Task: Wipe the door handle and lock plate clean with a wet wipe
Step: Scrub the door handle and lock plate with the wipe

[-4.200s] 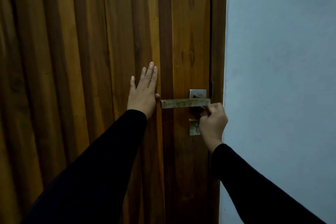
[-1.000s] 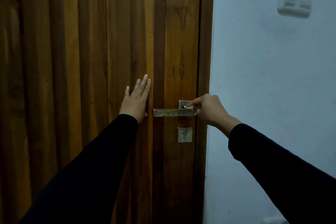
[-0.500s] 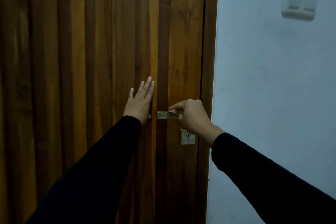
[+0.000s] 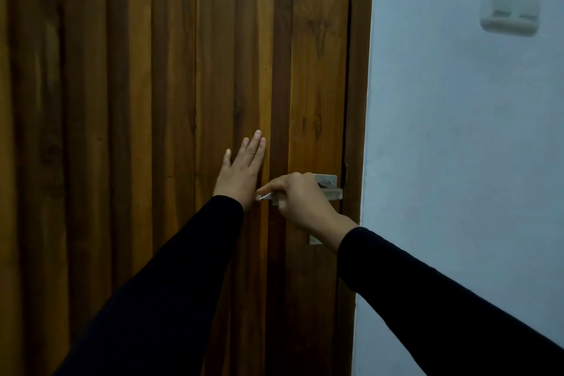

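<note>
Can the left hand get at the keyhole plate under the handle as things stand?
Probably not directly. The left hand lies flat on the door, and the right hand, pinching the wet wipe at the door handle, covers nearly all of the keyhole plate with its wrist.

Tight quarters at the handle, open door face elsewhere

The left hand [image 4: 241,172] lies flat on the wooden door [image 4: 137,101] just beside the free end of the door handle [image 4: 331,192], and the right hand [image 4: 300,200] covers most of the lever, so little room remains between them. The right wrist hides most of the lock plate [image 4: 314,239]. Above the hands the planks lie open; to the right, bare wall [image 4: 457,162] up to a switch [image 4: 509,14].
</note>
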Available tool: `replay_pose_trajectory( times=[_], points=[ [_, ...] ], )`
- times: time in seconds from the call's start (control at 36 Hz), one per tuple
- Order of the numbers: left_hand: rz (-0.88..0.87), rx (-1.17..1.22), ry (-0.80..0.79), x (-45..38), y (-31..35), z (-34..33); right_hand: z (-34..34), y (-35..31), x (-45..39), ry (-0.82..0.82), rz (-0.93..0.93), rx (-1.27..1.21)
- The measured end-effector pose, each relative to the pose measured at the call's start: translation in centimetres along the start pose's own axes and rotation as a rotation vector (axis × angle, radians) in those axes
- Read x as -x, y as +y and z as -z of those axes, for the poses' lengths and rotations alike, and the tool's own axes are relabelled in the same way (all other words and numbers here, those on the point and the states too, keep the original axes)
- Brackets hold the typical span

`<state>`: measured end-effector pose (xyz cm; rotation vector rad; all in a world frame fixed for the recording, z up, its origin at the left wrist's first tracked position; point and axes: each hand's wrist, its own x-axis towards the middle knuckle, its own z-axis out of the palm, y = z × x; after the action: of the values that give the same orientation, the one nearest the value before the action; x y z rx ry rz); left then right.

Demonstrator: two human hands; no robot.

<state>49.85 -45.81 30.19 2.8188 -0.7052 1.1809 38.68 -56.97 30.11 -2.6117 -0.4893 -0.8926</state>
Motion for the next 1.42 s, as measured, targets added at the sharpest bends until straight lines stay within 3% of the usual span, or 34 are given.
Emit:
replay_pose_trajectory(
  times=[0.25, 0.42, 0.47, 0.78, 1.03, 1.42],
  points=[
    [-0.012, 0.010, 0.004, 0.1, -0.1, -0.1, 0.4, -0.1, -0.1, -0.017, 0.103, 0.013],
    [-0.007, 0.055, 0.012, 0.1, -0.1, -0.3, 3.2, 1.7, -1.1, 0.262, 0.022, -0.146],
    [-0.007, 0.046, 0.020, 0.1, -0.2, -0.5, 3.7, 2.5, -1.3, 0.268, 0.008, -0.156],
    [-0.010, 0.011, 0.034, -0.1, -0.3, -0.8, 1.3, 2.1, 0.4, 0.027, 0.399, 0.221],
    [-0.009, 0.014, 0.033, 0.1, -0.1, -0.5, 0.2, 3.5, 1.8, 0.091, 0.662, 0.510],
    [-0.003, 0.025, 0.012, 0.1, -0.1, -0.2, 1.0, 6.8, 2.8, 0.134, 0.655, 0.612]
  ],
)
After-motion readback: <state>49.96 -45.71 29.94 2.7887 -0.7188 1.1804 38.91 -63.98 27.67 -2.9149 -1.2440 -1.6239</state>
